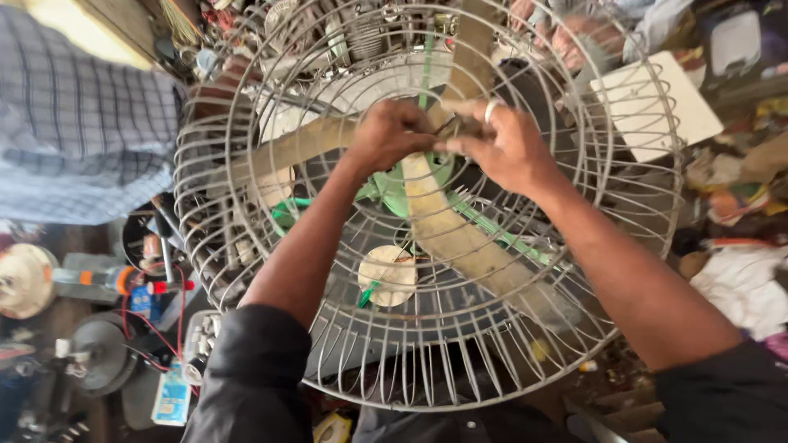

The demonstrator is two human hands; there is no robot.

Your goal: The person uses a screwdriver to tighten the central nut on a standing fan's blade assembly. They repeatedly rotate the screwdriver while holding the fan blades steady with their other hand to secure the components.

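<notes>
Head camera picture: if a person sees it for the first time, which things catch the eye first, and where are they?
A big round wire fan guard fills the middle, with dusty beige blades and a green hub inside it. Just above the centre, the left hand and the right hand, which wears a ring, meet at the hub. At upper left is another person's checked sleeve; clutter lies all around.

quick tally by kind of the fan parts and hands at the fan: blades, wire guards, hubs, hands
Fan blades: 3
Wire guard: 1
Green hub: 1
Hands, left hand and right hand: 2
Total: 7
</notes>
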